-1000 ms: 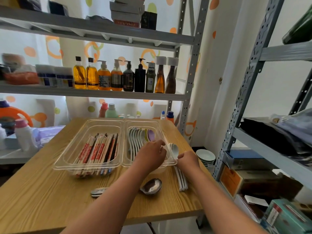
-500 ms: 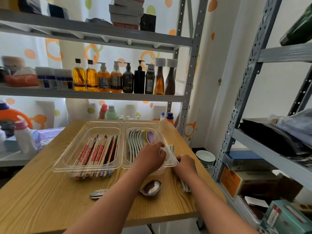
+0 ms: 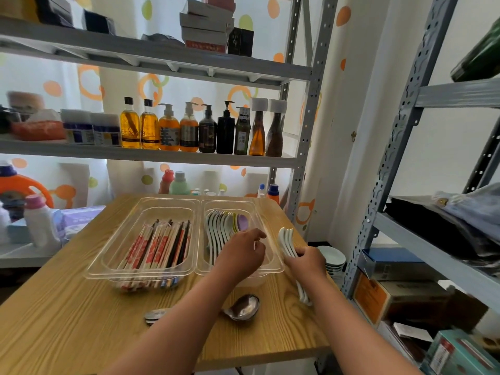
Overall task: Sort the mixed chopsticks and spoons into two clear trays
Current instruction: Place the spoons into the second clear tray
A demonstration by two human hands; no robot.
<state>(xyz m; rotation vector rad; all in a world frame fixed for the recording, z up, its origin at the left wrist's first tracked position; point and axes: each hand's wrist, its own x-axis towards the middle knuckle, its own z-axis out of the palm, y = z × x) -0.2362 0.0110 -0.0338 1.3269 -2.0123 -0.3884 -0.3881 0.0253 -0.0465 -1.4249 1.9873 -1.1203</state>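
Observation:
Two clear trays stand side by side on the wooden table. The left tray (image 3: 113,255) holds several chopsticks (image 3: 159,244), some in red-printed paper sleeves. The right tray (image 3: 276,262) holds a row of white ceramic spoons (image 3: 219,228) with a purple one at the end. My right hand (image 3: 308,262) grips a small stack of white ceramic spoons (image 3: 286,239) just right of that tray, bowls pointing away from me. My left hand (image 3: 240,255) hovers over the right tray with fingers curled, holding nothing that I can see. A metal spoon (image 3: 242,308) lies on the table near me.
A second metal utensil (image 3: 154,315) lies partly under my left forearm. Bottles line the metal shelf (image 3: 151,155) behind the table. White bowls (image 3: 331,257) sit stacked on the floor at the right. A second rack (image 3: 433,253) with boxes stands at the right.
My right hand has lifted the stack of white spoons so their bowls now stand clear to the right of the tray. My left hand has let go of them and pulled back over the tray.

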